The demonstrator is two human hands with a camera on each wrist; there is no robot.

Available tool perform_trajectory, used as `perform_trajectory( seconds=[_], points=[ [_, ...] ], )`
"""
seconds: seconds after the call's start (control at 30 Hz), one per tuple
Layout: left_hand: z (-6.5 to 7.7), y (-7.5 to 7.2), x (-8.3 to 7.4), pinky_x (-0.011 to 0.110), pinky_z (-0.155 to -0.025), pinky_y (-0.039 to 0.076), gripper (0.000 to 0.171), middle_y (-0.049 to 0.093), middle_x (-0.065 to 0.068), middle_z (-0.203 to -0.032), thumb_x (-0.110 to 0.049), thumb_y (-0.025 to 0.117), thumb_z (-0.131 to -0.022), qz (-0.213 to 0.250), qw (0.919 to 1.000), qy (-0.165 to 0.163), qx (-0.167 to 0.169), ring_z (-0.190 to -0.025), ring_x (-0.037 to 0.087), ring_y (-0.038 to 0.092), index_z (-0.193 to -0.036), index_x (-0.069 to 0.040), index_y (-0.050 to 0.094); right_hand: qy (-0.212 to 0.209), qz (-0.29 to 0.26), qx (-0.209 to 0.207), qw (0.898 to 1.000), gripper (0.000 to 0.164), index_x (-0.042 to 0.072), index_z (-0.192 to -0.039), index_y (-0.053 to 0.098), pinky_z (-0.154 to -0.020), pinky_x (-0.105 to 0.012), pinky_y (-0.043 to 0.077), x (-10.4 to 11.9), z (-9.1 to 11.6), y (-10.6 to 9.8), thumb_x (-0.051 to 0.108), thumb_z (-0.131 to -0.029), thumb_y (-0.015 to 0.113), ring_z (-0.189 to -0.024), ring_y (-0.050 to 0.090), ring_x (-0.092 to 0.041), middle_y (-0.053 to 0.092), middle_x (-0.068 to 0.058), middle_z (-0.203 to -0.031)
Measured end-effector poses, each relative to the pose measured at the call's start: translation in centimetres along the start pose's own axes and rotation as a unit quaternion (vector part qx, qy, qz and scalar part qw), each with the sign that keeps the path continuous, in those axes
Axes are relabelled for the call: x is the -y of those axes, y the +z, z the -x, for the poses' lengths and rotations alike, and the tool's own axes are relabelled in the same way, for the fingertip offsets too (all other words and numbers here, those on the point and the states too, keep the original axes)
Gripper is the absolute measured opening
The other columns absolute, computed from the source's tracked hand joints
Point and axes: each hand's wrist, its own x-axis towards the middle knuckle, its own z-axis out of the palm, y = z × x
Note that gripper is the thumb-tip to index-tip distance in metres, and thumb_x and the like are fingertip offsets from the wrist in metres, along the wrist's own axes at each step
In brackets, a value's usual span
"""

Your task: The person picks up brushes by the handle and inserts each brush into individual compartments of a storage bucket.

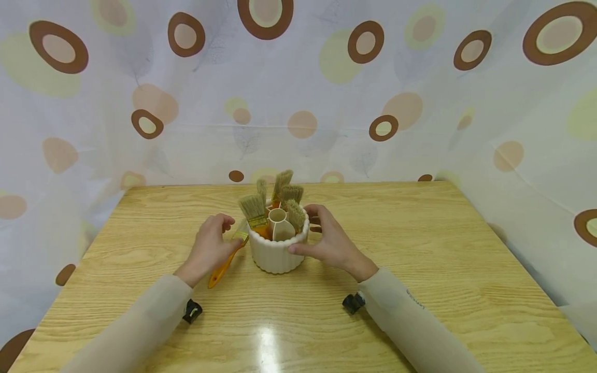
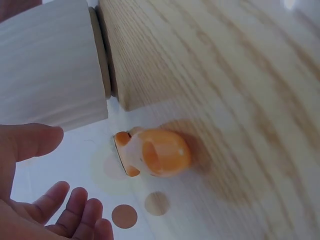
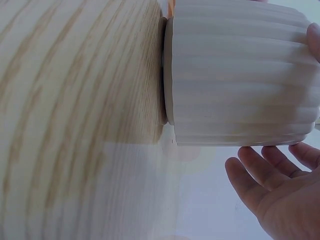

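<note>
A white ribbed brush holder (image 1: 277, 257) stands on the table, with several bristle brushes (image 1: 252, 207) upright, bristles up, around its central tube. My right hand (image 1: 332, 244) grips its right side, thumb on the front and fingers round the back. The right wrist view shows the fingertips right at the ribbed wall. To the left of the holder, a paintbrush (image 1: 226, 267) with an orange handle lies on the table, its bristles toward the holder. My left hand (image 1: 212, 249) hovers by it, fingers loosely bent and holding nothing; the left wrist view shows the orange handle (image 2: 165, 152) apart from the fingers.
The wooden table (image 1: 420, 248) reaches back to a white curtain (image 1: 298, 93) with brown and beige circles, which also hangs along both sides. Dark wrist devices (image 1: 353, 303) sit on both sleeves.
</note>
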Motion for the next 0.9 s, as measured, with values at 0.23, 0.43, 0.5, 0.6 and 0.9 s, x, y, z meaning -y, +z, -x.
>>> perform_trajectory(
  seconds=[0.23,0.43,0.5,0.6,0.9],
  points=[
    [-0.6,0.2,0.4,0.044,-0.082,0.042,0.049,0.049,0.019,-0.109,-0.019,0.072,-0.084,-0.028,0.9994,-0.006,0.021,-0.096,0.031,0.047,-0.122,0.004,0.050,-0.005,-0.003,0.002,1.000,0.090,0.015,-0.139,0.034,-0.100,-0.049,0.040,0.0,0.0,0.0,0.043,-0.070,0.084,-0.121,0.046,-0.025,0.044,-0.002,-0.133],
    [-1.0,0.3,0.7,0.042,-0.079,0.044,0.046,0.050,0.018,-0.106,-0.019,0.072,-0.084,-0.043,0.9984,-0.013,0.035,-0.094,0.030,0.048,-0.118,0.003,0.051,-0.009,-0.004,0.004,1.000,0.090,0.014,-0.140,0.034,-0.101,-0.049,0.040,0.0,0.0,0.0,0.043,-0.070,0.083,-0.122,0.046,-0.025,0.044,-0.003,-0.133],
    [-1.1,0.4,0.7,0.043,-0.079,0.044,0.046,0.050,0.018,-0.107,-0.019,0.072,-0.084,-0.046,0.9980,-0.016,0.041,-0.095,0.031,0.049,-0.118,0.003,0.051,-0.009,-0.004,0.004,1.000,0.089,0.014,-0.140,0.034,-0.101,-0.049,0.039,0.0,0.0,0.0,0.044,-0.070,0.083,-0.122,0.045,-0.025,0.044,-0.002,-0.133],
    [-1.3,0.4,0.8,0.044,-0.081,0.045,0.047,0.049,0.019,-0.109,-0.019,0.071,-0.084,-0.047,0.9974,-0.020,0.050,-0.097,0.032,0.050,-0.120,0.004,0.050,-0.009,-0.003,0.005,1.000,0.089,0.015,-0.139,0.034,-0.101,-0.049,0.039,0.0,0.0,0.0,0.044,-0.071,0.082,-0.122,0.045,-0.025,0.044,-0.002,-0.133],
    [-1.9,0.8,1.3,0.044,-0.080,0.046,0.048,0.049,0.021,-0.107,-0.016,0.071,-0.083,-0.060,0.9953,-0.018,0.073,-0.093,0.031,0.051,-0.119,0.007,0.049,-0.005,-0.001,0.001,1.000,0.089,0.016,-0.139,0.035,-0.101,-0.048,0.040,-0.1,0.0,0.0,0.046,-0.070,0.082,-0.121,0.045,-0.023,0.044,0.002,-0.131]
  ],
)
